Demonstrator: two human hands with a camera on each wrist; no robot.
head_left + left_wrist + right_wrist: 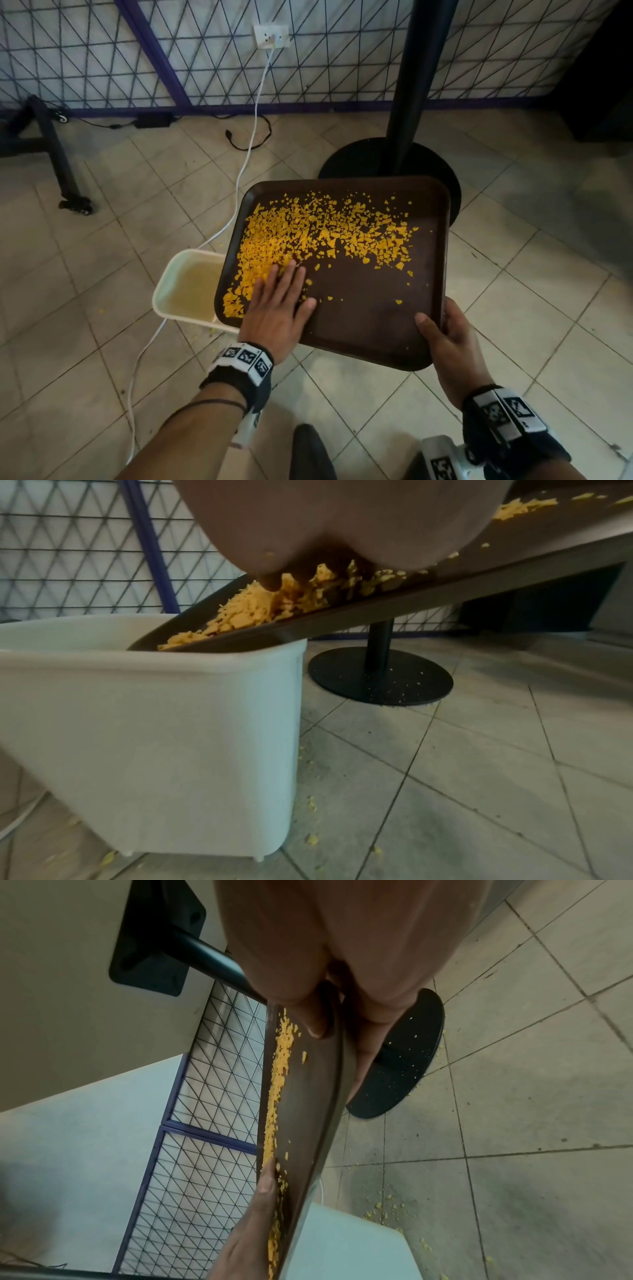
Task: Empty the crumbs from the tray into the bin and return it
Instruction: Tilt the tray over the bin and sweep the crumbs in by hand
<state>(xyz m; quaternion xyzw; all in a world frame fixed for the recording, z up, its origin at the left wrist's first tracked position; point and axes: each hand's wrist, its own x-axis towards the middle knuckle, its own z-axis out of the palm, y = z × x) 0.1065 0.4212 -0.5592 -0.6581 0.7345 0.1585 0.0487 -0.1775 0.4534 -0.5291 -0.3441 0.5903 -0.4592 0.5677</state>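
Head view: tray tipped over the bin, crumbs being swept down.

Right hand (448, 339) clamps the near right corner of the brown tray (370, 308), thumb on top and fingers beneath, holding it raised so it slopes left; its low left edge sits over the rim of the white bin (164, 291), apparently so that falling bits land inside. Left hand (277, 308) lies flat, fingers straight, gripping nothing, behind the yellow crumbs (308, 233), well placed to push them down the slope.
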